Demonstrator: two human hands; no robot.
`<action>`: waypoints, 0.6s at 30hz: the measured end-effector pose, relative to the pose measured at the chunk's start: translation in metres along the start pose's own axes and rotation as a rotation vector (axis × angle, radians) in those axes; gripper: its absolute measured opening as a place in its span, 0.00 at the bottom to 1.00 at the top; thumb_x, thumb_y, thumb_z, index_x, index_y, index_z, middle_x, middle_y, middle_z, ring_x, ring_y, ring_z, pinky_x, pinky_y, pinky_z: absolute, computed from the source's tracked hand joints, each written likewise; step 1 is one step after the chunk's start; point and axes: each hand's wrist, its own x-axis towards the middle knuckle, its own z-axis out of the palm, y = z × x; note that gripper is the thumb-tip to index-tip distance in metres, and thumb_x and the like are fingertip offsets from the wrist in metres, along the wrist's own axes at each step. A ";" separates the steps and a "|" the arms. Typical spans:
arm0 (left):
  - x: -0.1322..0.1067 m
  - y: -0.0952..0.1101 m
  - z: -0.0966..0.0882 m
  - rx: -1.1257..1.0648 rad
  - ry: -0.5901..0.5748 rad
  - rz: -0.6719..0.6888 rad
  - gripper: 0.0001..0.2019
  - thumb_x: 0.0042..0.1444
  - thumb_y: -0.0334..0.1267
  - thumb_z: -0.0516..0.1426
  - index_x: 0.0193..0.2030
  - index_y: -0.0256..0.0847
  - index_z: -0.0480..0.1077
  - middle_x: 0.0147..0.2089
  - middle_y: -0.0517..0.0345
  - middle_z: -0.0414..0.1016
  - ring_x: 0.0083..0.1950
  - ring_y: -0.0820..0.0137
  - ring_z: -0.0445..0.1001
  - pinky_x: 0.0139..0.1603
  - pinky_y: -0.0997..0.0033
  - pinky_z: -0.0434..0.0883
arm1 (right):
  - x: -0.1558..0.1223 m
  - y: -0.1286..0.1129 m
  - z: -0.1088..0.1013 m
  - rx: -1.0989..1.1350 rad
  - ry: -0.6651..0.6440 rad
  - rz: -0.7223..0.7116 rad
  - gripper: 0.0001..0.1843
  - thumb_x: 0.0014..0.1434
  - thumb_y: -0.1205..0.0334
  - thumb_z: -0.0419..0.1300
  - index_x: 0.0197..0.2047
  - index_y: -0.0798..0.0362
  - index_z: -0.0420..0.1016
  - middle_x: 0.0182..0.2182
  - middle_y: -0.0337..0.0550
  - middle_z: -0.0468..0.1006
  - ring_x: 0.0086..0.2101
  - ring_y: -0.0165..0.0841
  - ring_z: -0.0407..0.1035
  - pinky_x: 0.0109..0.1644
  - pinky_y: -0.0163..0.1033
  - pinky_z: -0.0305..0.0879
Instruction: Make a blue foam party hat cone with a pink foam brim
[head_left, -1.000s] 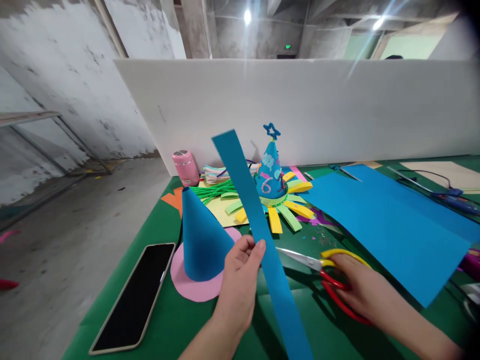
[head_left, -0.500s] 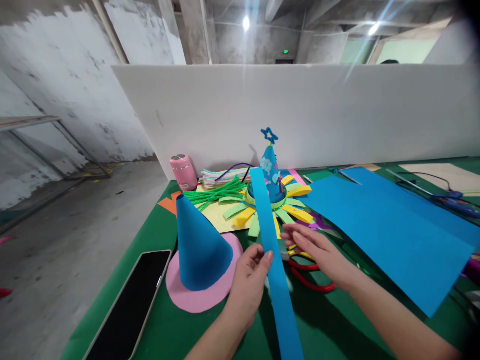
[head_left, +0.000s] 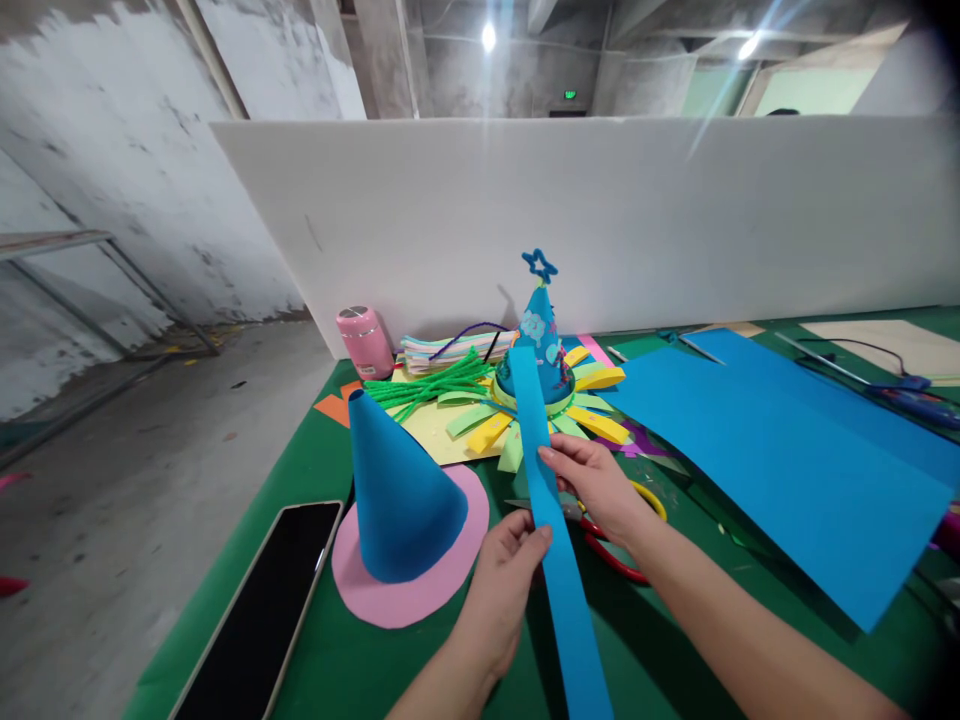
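Observation:
A long blue paper strip (head_left: 559,560) runs from the near edge up toward the decorated hat. My left hand (head_left: 504,580) pinches its left edge near the middle. My right hand (head_left: 592,480) pinches the strip a little higher, fingers closed on it. Under my right wrist lie the red and yellow scissors (head_left: 626,560) on the green table (head_left: 360,660). A plain blue cone hat (head_left: 394,500) on a pink disc stands just left of my left hand.
A decorated blue cone hat (head_left: 541,345) with yellow and green paper rays stands behind the strip. A large blue sheet (head_left: 787,460) lies at right, a phone (head_left: 259,615) at near left. A pink bottle (head_left: 364,342), green pipe cleaners (head_left: 427,388) and a white partition (head_left: 600,210) stand behind.
My right hand let go of the scissors, left them on the table and moved left to pinch the strip. The strip tilted down from upright toward the table.

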 end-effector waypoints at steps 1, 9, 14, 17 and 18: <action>0.000 0.000 0.000 -0.017 0.005 -0.002 0.08 0.48 0.40 0.57 0.29 0.37 0.64 0.24 0.63 0.63 0.25 0.78 0.60 0.27 0.77 0.59 | 0.002 0.001 0.001 0.000 0.006 0.003 0.10 0.49 0.56 0.58 0.32 0.55 0.72 0.21 0.34 0.66 0.20 0.22 0.56 0.23 0.29 0.54; 0.014 0.010 -0.006 -0.046 0.119 0.116 0.08 0.46 0.40 0.58 0.27 0.37 0.64 0.19 0.66 0.61 0.20 0.80 0.57 0.22 0.80 0.56 | 0.002 0.002 0.005 -0.174 0.000 -0.091 0.19 0.52 0.55 0.55 0.47 0.49 0.67 0.37 0.41 0.74 0.32 0.30 0.67 0.30 0.34 0.63; 0.036 0.014 -0.013 -0.052 0.180 0.109 0.07 0.46 0.39 0.56 0.28 0.38 0.64 0.16 0.69 0.58 0.17 0.80 0.56 0.19 0.79 0.55 | -0.032 -0.006 -0.030 -0.505 0.117 -0.209 0.16 0.53 0.54 0.54 0.45 0.48 0.68 0.43 0.44 0.72 0.41 0.36 0.66 0.41 0.41 0.65; 0.045 0.012 -0.014 -0.062 0.233 0.091 0.06 0.46 0.37 0.55 0.27 0.38 0.62 0.15 0.69 0.57 0.16 0.79 0.56 0.18 0.79 0.56 | -0.055 -0.009 -0.073 -0.755 0.309 -0.246 0.18 0.53 0.52 0.53 0.46 0.49 0.68 0.45 0.48 0.69 0.43 0.43 0.63 0.45 0.49 0.61; 0.046 0.012 -0.013 -0.065 0.250 0.088 0.05 0.46 0.36 0.55 0.27 0.38 0.62 0.16 0.69 0.58 0.17 0.79 0.57 0.19 0.78 0.57 | -0.061 -0.009 -0.088 -0.831 0.386 -0.252 0.20 0.52 0.52 0.54 0.47 0.51 0.67 0.48 0.52 0.66 0.47 0.48 0.59 0.47 0.54 0.57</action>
